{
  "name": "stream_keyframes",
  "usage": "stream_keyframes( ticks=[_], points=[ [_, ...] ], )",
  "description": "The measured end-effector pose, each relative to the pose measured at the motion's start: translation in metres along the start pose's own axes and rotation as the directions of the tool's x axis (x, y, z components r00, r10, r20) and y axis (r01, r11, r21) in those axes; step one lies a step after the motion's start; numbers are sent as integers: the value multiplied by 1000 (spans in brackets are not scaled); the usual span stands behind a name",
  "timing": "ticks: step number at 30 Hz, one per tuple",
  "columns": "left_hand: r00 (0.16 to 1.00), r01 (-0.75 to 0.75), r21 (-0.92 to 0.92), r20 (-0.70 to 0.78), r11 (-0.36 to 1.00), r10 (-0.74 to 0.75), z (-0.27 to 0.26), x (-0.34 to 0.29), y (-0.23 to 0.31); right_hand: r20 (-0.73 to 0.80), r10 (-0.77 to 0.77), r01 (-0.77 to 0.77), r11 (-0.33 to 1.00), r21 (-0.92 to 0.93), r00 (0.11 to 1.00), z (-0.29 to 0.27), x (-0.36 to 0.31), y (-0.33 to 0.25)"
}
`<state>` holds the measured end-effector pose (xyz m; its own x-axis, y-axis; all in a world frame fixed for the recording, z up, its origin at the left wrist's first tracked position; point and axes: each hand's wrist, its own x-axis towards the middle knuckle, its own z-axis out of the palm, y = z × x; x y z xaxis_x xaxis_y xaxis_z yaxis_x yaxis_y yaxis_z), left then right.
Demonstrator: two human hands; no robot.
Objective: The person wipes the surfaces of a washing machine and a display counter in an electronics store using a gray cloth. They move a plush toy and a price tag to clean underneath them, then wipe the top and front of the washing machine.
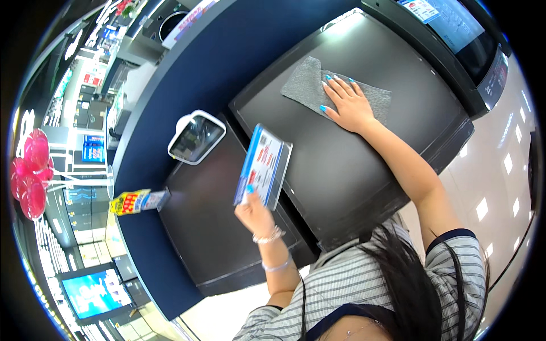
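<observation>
My right hand (351,108) lies flat, fingers spread, on a grey cloth (304,88). This cloth is spread over the far part of a dark, smooth cabinet top (352,170), one corner folded over. In my left hand (256,217) is a price card (265,161) in a clear stand, pinched by its near end between thumb and fingers. The card is white with a blue edge and red and blue print. It is held tilted above the gap between the two dark tops.
A white-framed device with a dark screen (198,138) stands at the back of the left dark top (210,219). Beside the curved navy partition (153,108) is a yellow, red and blue sign (136,202). At the far right stands a dark unit with a glossy panel (455,28).
</observation>
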<state>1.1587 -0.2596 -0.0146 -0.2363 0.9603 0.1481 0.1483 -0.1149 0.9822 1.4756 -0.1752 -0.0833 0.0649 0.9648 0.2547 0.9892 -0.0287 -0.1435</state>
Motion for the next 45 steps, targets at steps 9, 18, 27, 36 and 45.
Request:
stream_keyframes(
  ticks=[9,18,27,36,45],
  points=[
    [991,-127,29,38,991,126,39,-49,-35,-38,-23,26,996,83,999,-44,-133,-58],
    [974,-71,-99,208,993,90,38,-59,-32,-133,-471,456,682,572,872,-57,-148,-106],
    [939,2,-58,344,998,18,28,-53,-37,-178,-288,333,877,346,941,-25,-77,-76],
    [903,116,-347,428,931,47,30,-50,-41,-23,-327,318,896,311,945,-42,-140,-111],
    [864,231,-359,502,904,-21,23,-50,-46,-7,-353,334,879,340,936,-50,-160,-118]
  ],
)
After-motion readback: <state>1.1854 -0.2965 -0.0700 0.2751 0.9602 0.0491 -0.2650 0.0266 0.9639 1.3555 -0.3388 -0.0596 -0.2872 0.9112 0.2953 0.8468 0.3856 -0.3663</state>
